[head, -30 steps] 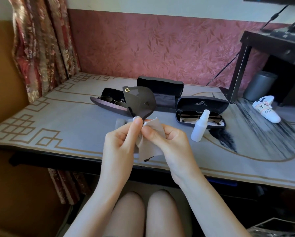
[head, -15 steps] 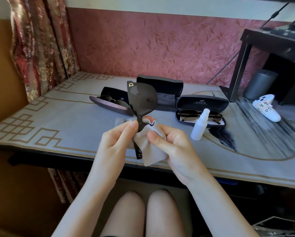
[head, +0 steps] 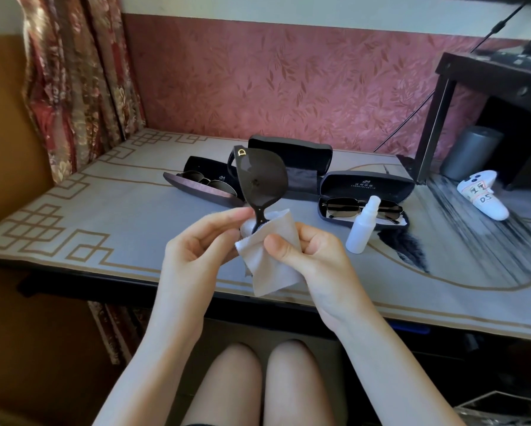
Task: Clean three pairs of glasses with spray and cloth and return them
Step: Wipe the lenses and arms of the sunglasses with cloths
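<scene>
Black sunglasses [head: 262,179] with a gold D on the temple stand on end above the table's front edge. Their upper lens shows; the lower lens is wrapped in a beige cloth [head: 273,265]. My left hand [head: 202,244] pinches the frame near the bridge. My right hand [head: 313,259] presses the cloth around the lower lens, thumb on top. A white spray bottle [head: 362,226] stands just right of my right hand. Behind it an open black case [head: 365,187] holds thin-framed sunglasses [head: 344,207]. On the left an open brown case [head: 196,187] holds another pair [head: 202,179].
An empty open black case [head: 298,161] stands behind the held sunglasses. A white labelled controller [head: 482,195] and a grey cylinder [head: 470,155] sit at the right by a dark stand [head: 433,118]. A curtain [head: 79,87] hangs at the left. My knees are below the table edge.
The sunglasses have turned more upright and risen, showing more of the upper lens. My right hand has closed the cloth further around the lower lens.
</scene>
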The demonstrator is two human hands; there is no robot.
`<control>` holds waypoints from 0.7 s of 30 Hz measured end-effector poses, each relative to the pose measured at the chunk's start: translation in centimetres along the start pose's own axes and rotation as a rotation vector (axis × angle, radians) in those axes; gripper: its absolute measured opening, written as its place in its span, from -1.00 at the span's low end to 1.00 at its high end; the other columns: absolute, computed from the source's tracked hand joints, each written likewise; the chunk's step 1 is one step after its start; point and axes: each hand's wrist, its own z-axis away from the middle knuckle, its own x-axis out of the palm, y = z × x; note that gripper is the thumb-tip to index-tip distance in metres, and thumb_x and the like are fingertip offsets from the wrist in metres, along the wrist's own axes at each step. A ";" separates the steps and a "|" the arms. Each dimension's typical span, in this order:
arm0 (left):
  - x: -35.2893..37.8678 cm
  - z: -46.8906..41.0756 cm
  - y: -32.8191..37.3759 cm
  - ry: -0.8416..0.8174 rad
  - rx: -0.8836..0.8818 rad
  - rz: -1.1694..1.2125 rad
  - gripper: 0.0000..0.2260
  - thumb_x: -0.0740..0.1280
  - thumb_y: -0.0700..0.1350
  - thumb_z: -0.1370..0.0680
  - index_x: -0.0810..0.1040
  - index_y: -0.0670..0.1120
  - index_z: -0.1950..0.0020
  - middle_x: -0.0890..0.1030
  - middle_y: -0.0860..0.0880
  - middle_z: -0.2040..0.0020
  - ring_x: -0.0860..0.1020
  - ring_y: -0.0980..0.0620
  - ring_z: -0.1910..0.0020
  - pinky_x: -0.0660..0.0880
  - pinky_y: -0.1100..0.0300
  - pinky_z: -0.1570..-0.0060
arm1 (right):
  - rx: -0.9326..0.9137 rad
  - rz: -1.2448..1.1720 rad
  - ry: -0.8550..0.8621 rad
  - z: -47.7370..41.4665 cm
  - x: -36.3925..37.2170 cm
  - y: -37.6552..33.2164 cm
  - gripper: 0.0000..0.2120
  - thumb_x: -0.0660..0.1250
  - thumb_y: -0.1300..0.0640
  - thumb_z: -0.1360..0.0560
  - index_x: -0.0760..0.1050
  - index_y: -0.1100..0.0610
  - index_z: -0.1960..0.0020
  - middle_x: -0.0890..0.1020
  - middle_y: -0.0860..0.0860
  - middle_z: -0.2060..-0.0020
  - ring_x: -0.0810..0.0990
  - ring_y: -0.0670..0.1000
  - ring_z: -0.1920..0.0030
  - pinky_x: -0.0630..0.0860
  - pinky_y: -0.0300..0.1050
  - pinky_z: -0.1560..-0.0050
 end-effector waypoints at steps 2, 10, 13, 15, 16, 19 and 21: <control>0.2 0.0 0.0 -0.003 -0.023 0.036 -0.83 0.31 -0.17 -0.55 0.66 0.01 -0.02 0.71 0.04 0.08 0.66 0.13 0.06 0.55 0.34 0.10 | -0.032 0.048 0.003 0.0 -0.1 0.3 -0.69 0.41 0.04 -0.45 0.62 0.24 -0.06 0.71 0.12 0.12 0.66 0.03 0.11 0.56 -0.20 0.09; 0.8 0.3 -0.1 -0.100 -0.061 0.060 -0.70 0.20 -0.01 -0.59 0.70 -0.05 -0.06 0.72 -0.07 0.06 0.67 0.02 0.05 0.56 0.28 0.13 | -0.043 0.079 -0.035 0.5 0.7 0.0 -0.77 0.33 -0.01 -0.50 0.64 0.04 -0.08 0.70 0.15 0.07 0.63 -0.02 0.06 0.55 -0.20 0.02; 1.0 0.6 -0.3 -0.101 -0.007 -0.018 -0.66 0.20 0.01 -0.56 0.71 -0.14 0.06 0.71 -0.10 0.17 0.67 0.05 0.12 0.56 0.29 0.07 | -0.008 0.101 0.073 0.3 1.1 0.0 -0.69 0.39 -0.05 -0.40 0.65 0.17 0.02 0.71 0.16 0.13 0.64 -0.03 0.16 0.54 -0.26 0.13; 1.1 0.8 -0.2 -0.095 0.008 -0.043 -0.63 0.18 0.02 -0.56 0.70 -0.15 0.16 0.69 -0.12 0.25 0.65 0.06 0.22 0.53 0.33 0.14 | 0.022 0.108 0.123 0.1 1.5 -0.1 -0.71 0.45 0.00 -0.41 0.63 0.24 0.08 0.70 0.20 0.17 0.65 0.00 0.21 0.54 -0.26 0.22; 1.1 0.9 -0.2 -0.088 0.014 -0.054 -0.62 0.17 0.03 -0.57 0.70 -0.12 0.19 0.69 -0.12 0.26 0.64 0.07 0.24 0.52 0.34 0.17 | 0.026 0.115 0.141 0.0 1.7 -0.1 -0.72 0.46 0.01 -0.41 0.62 0.26 0.12 0.69 0.22 0.18 0.65 0.01 0.24 0.54 -0.28 0.27; 1.0 0.9 -0.3 -0.079 0.029 -0.088 -0.59 0.12 0.06 -0.59 0.69 -0.09 0.18 0.68 -0.14 0.22 0.63 -0.03 0.19 0.50 0.21 0.16 | 0.002 0.114 0.172 -0.1 2.1 -0.1 -0.72 0.47 0.02 -0.40 0.60 0.26 0.19 0.67 0.24 0.27 0.63 -0.02 0.33 0.51 -0.30 0.38; 0.8 0.8 -0.3 -0.090 0.042 -0.118 -0.56 0.12 0.05 -0.61 0.68 -0.17 0.16 0.66 -0.17 0.22 0.60 -0.14 0.15 0.48 0.11 0.15 | -0.024 0.103 0.179 -0.2 2.3 -0.1 -0.68 0.47 0.00 -0.39 0.61 0.29 0.19 0.65 0.20 0.32 0.62 -0.06 0.36 0.49 -0.30 0.40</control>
